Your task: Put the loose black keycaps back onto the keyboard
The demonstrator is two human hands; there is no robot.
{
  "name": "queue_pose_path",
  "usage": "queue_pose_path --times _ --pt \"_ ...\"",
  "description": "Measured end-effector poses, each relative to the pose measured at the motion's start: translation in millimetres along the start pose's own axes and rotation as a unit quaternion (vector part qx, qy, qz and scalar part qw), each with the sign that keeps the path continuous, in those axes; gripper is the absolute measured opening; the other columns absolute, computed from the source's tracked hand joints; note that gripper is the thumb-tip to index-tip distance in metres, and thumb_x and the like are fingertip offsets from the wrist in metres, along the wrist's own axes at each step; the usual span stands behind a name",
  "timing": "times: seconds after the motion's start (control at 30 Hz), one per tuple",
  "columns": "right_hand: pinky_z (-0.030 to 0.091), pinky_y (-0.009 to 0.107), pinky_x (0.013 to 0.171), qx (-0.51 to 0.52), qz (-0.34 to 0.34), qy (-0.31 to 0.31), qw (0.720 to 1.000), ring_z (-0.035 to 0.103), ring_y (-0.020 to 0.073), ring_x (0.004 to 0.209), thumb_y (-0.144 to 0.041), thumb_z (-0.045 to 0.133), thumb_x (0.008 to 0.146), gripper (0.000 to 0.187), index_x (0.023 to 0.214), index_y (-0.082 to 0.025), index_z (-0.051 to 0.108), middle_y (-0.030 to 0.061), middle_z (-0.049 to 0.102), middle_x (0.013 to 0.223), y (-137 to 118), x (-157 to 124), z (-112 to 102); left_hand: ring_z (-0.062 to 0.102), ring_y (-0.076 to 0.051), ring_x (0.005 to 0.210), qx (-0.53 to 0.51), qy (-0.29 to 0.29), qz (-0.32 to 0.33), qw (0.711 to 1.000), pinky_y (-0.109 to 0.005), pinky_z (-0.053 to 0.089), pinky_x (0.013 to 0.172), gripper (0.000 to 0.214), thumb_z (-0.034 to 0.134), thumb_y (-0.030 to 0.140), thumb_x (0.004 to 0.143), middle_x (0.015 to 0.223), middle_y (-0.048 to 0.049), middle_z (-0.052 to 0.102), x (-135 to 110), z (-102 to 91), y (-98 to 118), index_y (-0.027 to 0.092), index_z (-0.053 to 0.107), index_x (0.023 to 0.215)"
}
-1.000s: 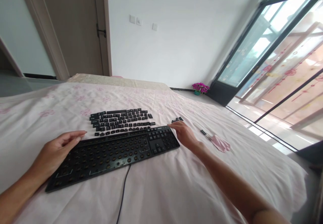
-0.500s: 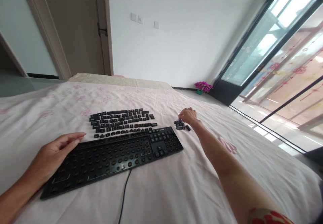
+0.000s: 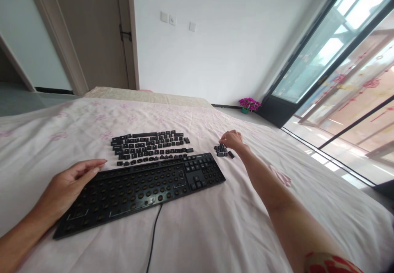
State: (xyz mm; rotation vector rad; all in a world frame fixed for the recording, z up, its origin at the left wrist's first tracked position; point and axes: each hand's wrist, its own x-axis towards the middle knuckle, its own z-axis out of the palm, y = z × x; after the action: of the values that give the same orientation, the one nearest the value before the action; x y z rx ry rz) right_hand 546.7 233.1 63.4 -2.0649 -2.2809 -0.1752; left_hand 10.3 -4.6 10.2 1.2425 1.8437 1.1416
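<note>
A black keyboard with most keycaps removed lies on a bed sheet; its number pad at the right end still has keys. Rows of loose black keycaps are laid out just behind it. My left hand rests against the keyboard's left end, fingers stretched out and together, holding nothing. My right hand reaches past the keyboard's right end, fingers curled down over a small pile of keycaps; whether it pinches one is hidden.
The keyboard's cable runs toward me over the sheet. A pink cloth lies right of my forearm. Beyond the bed are a door, a white wall, a pot of purple flowers and glass doors.
My right hand moved from the keyboard's top right corner out to the small pile of keycaps and stays over it. The left hand has hardly moved.
</note>
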Motion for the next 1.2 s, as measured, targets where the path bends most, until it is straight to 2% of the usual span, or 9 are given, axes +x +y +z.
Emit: queue_pose_path --times 0.13,0.3,0.43,0.53,0.63,0.83,1.03,1.2 --pt "0.025 0.038 0.094 -0.005 -0.011 0.003 1.0 0.042 0.0269 0.111 -0.038 0.063 0.078 0.019 0.08 -0.025 0.076 0.0049 0.07 0.105 -0.9 -0.8 0.3 0.067 -0.021 0.099 -0.005 -0.003 0.004 1.0 -0.019 0.054 0.07 0.06 0.064 0.063 0.07 0.119 -0.0037 0.069 1.8 0.2 -2.8 0.026 0.066 0.117" --pt "0.028 0.036 0.091 0.001 -0.014 -0.001 1.0 0.045 0.026 0.108 -0.039 0.058 0.082 0.023 0.079 -0.025 0.076 0.0041 0.071 0.101 2.1 -0.4 -1.7 0.068 -0.021 0.097 -0.013 -0.001 0.006 1.0 -0.02 0.054 0.069 0.061 0.064 0.062 0.071 0.118 -0.0046 0.07 3.0 -0.5 -6.8 0.025 0.065 0.118" --pt "0.03 0.035 0.09 0.013 -0.026 -0.009 1.0 0.047 0.0249 0.104 -0.036 0.064 0.077 0.018 0.085 -0.027 0.077 0.0027 0.072 0.097 9.1 -1.1 -5.4 0.068 -0.02 0.095 -0.008 -0.004 0.003 1.0 -0.019 0.054 0.068 0.06 0.064 0.063 0.072 0.119 -0.0034 0.069 4.5 -1.0 -11.1 0.027 0.065 0.119" --pt "0.03 0.034 0.091 0.02 -0.037 -0.015 0.999 0.048 0.0244 0.103 -0.033 0.068 0.073 0.014 0.082 -0.029 0.078 0.0017 0.072 0.095 12.2 -2.6 -7.0 0.068 -0.019 0.096 -0.001 -0.004 0.003 1.0 -0.018 0.053 0.069 0.058 0.064 0.062 0.072 0.119 -0.0013 0.069 5.9 -0.9 -12.3 0.029 0.065 0.119" --pt "0.028 0.038 0.095 0.025 -0.041 -0.002 0.999 0.045 0.0262 0.108 -0.032 0.07 0.072 0.01 0.079 -0.029 0.078 0.0021 0.072 0.097 9.9 -3.2 -8.2 0.068 -0.021 0.096 -0.003 -0.003 0.007 1.0 -0.02 0.054 0.07 0.06 0.063 0.063 0.072 0.119 -0.0031 0.069 6.4 -1.0 -11.2 0.026 0.065 0.119" --pt "0.029 0.039 0.096 0.047 -0.068 0.032 0.996 0.044 0.0263 0.113 -0.035 0.064 0.081 0.015 0.087 -0.029 0.077 0.0028 0.068 0.107 -18.0 -4.2 -8.9 0.067 -0.023 0.1 -0.014 -0.004 0.008 1.0 -0.021 0.055 0.07 0.06 0.064 0.062 0.071 0.12 -0.0051 0.069 6.7 -1.7 -12.5 0.026 0.065 0.119" --pt "0.029 0.034 0.097 0.051 -0.152 0.042 0.986 0.052 0.0214 0.102 -0.031 0.066 0.081 0.011 0.083 -0.029 0.077 0.0008 0.072 0.089 -55.0 -15.5 -3.0 0.068 -0.023 0.098 -0.014 -0.003 0.006 1.0 -0.023 0.055 0.07 0.06 0.063 0.062 0.072 0.119 -0.0051 0.069 2.8 -0.3 -7.7 0.025 0.065 0.119" --pt "0.027 0.034 0.099 0.043 -0.175 0.065 0.981 0.054 0.0208 0.102 -0.029 0.065 0.083 0.013 0.082 -0.03 0.077 -0.0004 0.074 0.087 -60.1 -22.0 -1.1 0.068 -0.023 0.097 0.015 0.0 0.026 1.0 -0.023 0.055 0.073 0.061 0.061 0.063 0.073 0.118 -0.0056 0.07 2.8 -0.5 -4.8 0.023 0.065 0.118"
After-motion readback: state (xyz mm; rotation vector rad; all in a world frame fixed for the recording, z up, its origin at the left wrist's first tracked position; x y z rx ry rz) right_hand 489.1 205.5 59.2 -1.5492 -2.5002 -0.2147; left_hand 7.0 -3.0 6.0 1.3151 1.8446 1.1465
